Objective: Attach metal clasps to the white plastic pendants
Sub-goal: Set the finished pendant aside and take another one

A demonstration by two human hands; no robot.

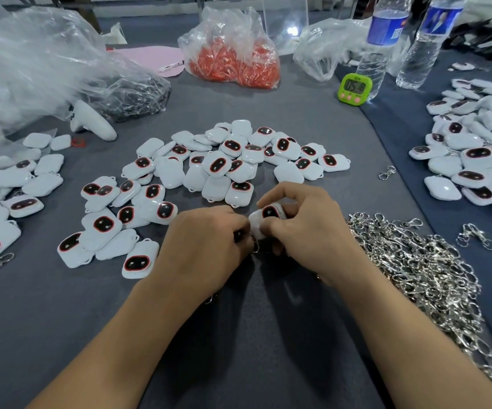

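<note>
My right hand (303,219) pinches a white plastic pendant (265,216) with a dark red-rimmed face, held just above the grey cloth. My left hand (206,243) meets it from the left, its fingers curled round a metal clasp (256,248) whose ring peeks out below the pendant. Most of the clasp is hidden by my fingers. A spread of loose white pendants (209,169) lies beyond my hands. A heap of silver metal clasps (416,278) lies at my right.
More pendants lie at the left (11,184) and in a pile at the far right (475,149). At the back stand a bag of orange parts (236,60), clear plastic bags (32,63), a green timer (355,89), two water bottles (380,39) and a white controller (91,121).
</note>
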